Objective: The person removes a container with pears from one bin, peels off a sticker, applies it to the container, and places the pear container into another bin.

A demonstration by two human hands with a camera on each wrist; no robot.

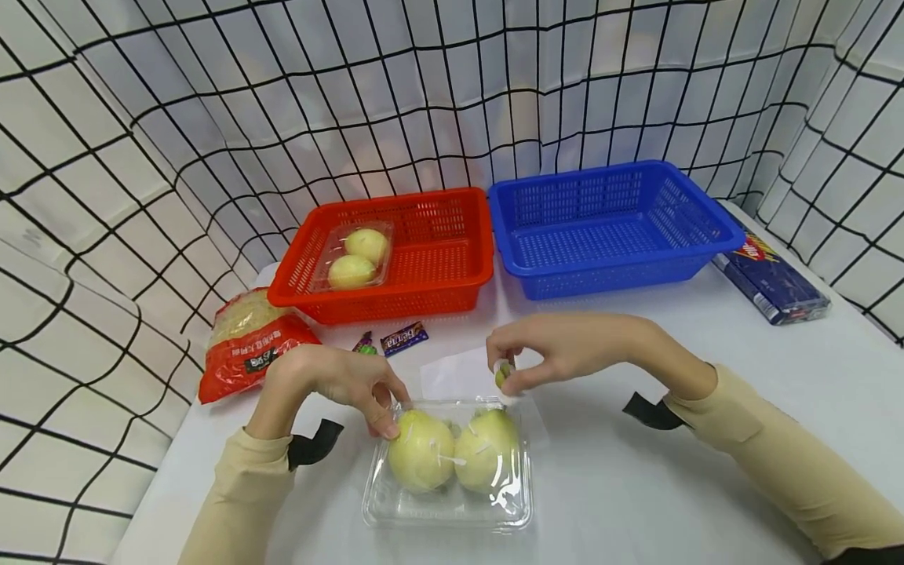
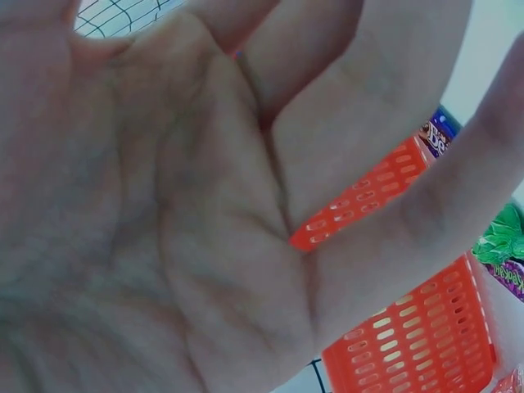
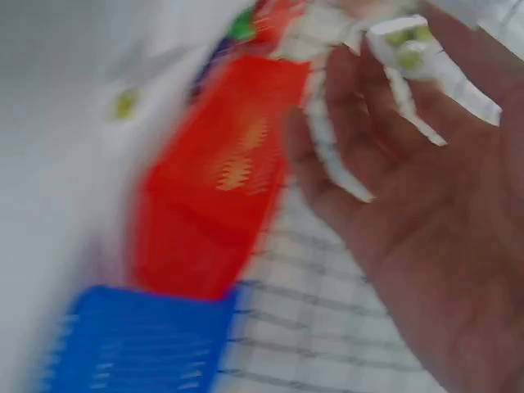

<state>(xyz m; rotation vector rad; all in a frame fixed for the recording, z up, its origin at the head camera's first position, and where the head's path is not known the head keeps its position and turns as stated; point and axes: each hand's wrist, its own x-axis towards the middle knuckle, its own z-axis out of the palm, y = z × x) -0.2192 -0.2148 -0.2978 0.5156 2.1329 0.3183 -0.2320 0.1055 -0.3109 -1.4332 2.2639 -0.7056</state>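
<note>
Head cam: left hand [image 1: 344, 386] grips the clear pack's [image 1: 449, 514] upper left corner on the table [image 1: 636, 494]. Probably weighty, slick, flimsy plastic, so hold the rim. Right hand [image 1: 554, 347] arches down pinching a sticker [image 1: 502, 373], likely light, bendy, edges best. Left wrist: mostly palm, grip hidden. Right wrist: sticker pinched, blurry.

The near container [image 1: 445, 512] is placed before the left basket [image 1: 441, 263] and right basket [image 1: 607, 276]; a box [image 1: 773, 284] is set rightmost.

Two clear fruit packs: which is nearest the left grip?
The near pack, out on the white table; the other pack sits inside the red basket.
</note>
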